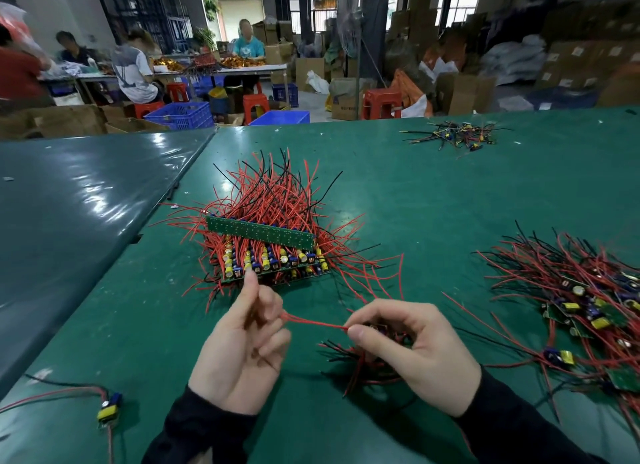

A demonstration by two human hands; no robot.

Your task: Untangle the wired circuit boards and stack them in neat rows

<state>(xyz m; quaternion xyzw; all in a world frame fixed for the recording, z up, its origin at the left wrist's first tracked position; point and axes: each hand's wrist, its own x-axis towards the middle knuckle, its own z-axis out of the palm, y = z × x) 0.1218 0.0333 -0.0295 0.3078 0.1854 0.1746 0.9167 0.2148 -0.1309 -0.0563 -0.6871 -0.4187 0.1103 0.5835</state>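
Right hand (412,353) curled round small wired board bundle (377,356), thumb and finger pinching red wire (315,321). Left hand (246,346) palm up, fingers pinching other end of that wire, index finger up. Wire taut between hands. Just beyond, neat stack of boards (266,252) on green surface (433,221), one board on edge on top. Tangled pile (581,304) off right. Lone wired part (107,408) near left.

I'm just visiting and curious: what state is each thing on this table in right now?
Stack: boards in rows, wires fanned outward.
Right pile: tangled, unsorted.
Far pile: small, loose, untouched.
Stray board: lying alone.
Left hand: pinching a red wire.
Right hand: gripping a wired board, wire taut between hands.
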